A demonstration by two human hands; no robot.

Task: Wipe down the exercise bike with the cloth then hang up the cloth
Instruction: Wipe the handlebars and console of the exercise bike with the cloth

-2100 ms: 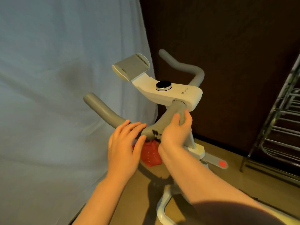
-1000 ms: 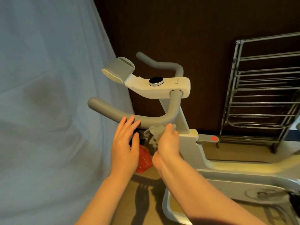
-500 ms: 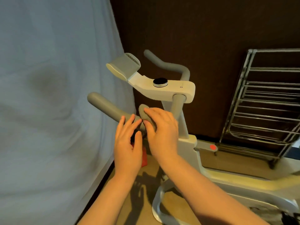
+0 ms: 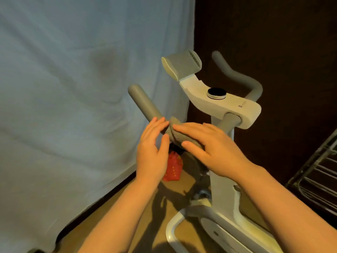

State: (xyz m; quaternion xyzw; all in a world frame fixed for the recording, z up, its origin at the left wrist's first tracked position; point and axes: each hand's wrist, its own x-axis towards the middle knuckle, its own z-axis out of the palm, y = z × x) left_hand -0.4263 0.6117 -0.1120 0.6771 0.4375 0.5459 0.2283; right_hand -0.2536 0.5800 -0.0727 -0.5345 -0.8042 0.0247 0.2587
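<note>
Head view, the only one: the right hand (image 4: pixel 209 143) lies flat, fingers straight, pressing the grey cloth (image 4: pixel 179 133) over the top of the near handlebar (image 4: pixel 145 106) of the exercise bike (image 4: pixel 224 106). The cloth is wrapped round the bar just beside where the bar bends toward the white console (image 4: pixel 242 110). The left hand (image 4: pixel 153 152) is open too, fingers extended, its fingertips touching the bar just left of the cloth; it holds nothing and seems only to steady the bar. Two seconds ago the right hand was curled round the bar close to the console with the cloth bunched beneath it; a second ago it had dropped under the bar with the cloth crumpled in its grasp; half a second ago it came over the top, and now the cloth has slid farther out along the bar toward its free end. That suggests the stretch nearest the console is done and the wipe is working outward. Much of the bike looks untouched as yet: the far handlebar (image 4: pixel 235 73), the phone holder (image 4: pixel 182 64), the frame (image 4: pixel 222 189) below. The metal rack (image 4: pixel 321 170) at the right edge looks a likely place to hang the cloth later. A red bag (image 4: pixel 172 168) sits on the floor behind the hands.
</note>
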